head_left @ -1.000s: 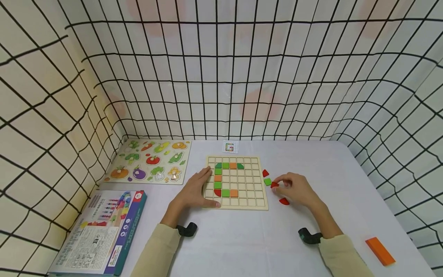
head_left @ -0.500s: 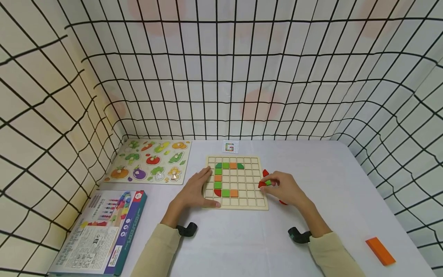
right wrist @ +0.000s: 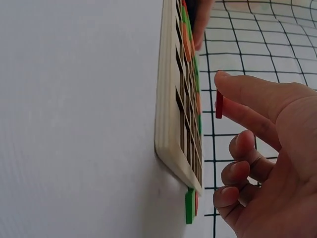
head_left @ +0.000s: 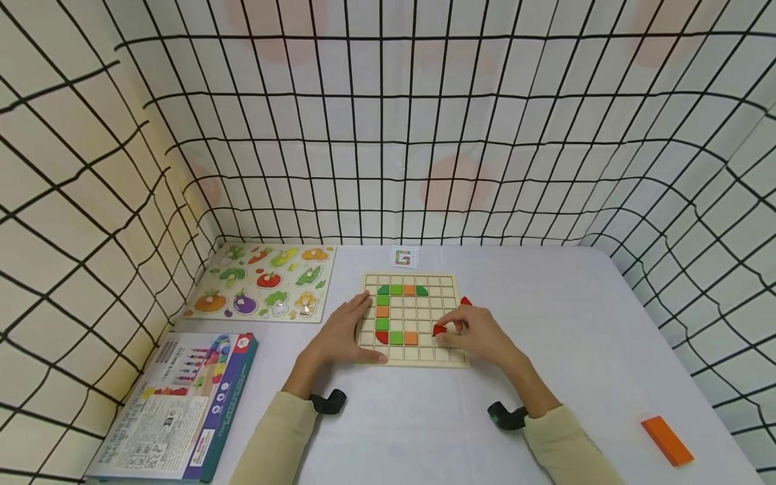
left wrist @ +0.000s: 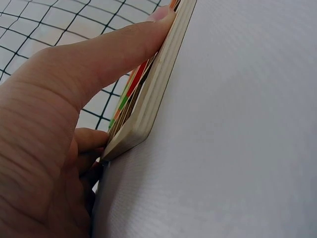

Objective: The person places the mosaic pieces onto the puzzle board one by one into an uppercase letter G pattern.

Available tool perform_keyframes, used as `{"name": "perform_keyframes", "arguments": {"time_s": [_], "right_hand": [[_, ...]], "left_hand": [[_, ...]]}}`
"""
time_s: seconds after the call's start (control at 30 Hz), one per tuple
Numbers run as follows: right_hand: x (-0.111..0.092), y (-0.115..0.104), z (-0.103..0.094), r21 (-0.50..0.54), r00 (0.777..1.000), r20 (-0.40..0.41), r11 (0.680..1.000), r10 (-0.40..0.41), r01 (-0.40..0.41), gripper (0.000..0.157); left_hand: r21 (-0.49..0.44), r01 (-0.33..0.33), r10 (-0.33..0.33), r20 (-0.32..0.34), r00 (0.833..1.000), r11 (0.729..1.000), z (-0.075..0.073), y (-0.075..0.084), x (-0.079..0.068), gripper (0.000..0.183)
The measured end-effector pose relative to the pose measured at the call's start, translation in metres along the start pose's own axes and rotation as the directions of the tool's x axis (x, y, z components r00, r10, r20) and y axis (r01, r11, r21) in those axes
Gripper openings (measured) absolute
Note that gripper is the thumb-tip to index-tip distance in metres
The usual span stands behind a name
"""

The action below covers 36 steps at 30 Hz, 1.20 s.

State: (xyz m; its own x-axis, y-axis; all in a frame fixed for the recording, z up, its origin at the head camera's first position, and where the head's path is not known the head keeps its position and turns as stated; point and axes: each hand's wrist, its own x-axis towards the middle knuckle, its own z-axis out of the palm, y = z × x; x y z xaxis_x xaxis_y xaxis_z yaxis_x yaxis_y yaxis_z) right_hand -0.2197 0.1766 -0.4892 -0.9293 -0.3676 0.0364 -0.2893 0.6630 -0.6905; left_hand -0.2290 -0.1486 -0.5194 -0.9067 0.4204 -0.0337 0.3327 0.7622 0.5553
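Observation:
A wooden grid board (head_left: 445, 356) lies on the white tabletop. Green, orange and red tiles in its cells form an open, C-like outline; a red rounded tile (head_left: 381, 337) fills the lower-left bend. At the board's near-left corner, my left hand (head_left: 336, 333) rests with spread fingers along the left edge and thumb on the front edge. My right hand (head_left: 485, 335) pinches another red tile (right wrist: 219, 105) between thumb and index finger, above the board's right part; its other fingers curl loosely. Beside the board's right edge, the right wrist view shows a green tile (right wrist: 189, 206).
A small picture card (head_left: 404, 256) with a G pattern lies behind the board. On the left are a vegetable puzzle board (head_left: 257, 283) and a box (head_left: 176, 407). An orange block (head_left: 667, 440) lies front right. Black wire mesh (head_left: 388, 121) surrounds the table.
My right hand has carried the pinched red tile leftward, from the loose tiles beside the board to above its right-hand cells. My left hand has stayed in place.

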Motion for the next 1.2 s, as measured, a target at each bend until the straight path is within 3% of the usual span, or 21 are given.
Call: {"name": "perform_keyframes", "arguments": {"time_s": [0.47,0.77,1.03,1.2], "right_hand": [[0.008,-0.005,0.022,-0.001,0.997,0.07,0.999,-0.034,0.034,0.018],[0.01,-0.01,0.023,-0.043,0.998,0.064,0.999,-0.022,0.025,0.021],[0.011,-0.008,0.023,-0.036,0.998,0.062,0.999,-0.029,0.031,0.018],[0.01,-0.007,0.018,0.001,0.998,0.06,1.0,0.011,-0.011,0.018]], "left_hand": [[-0.003,0.01,-0.01,-0.002,1.0,1.0,0.002,0.001,0.0,0.126],[0.014,-0.001,0.001,-0.005,1.0,1.0,0.0,0.001,0.001,0.126],[0.018,-0.001,0.001,-0.009,1.0,1.0,0.0,0.001,0.001,0.126],[0.014,0.001,-0.001,-0.006,1.0,1.0,0.001,0.0,0.001,0.126]]}}
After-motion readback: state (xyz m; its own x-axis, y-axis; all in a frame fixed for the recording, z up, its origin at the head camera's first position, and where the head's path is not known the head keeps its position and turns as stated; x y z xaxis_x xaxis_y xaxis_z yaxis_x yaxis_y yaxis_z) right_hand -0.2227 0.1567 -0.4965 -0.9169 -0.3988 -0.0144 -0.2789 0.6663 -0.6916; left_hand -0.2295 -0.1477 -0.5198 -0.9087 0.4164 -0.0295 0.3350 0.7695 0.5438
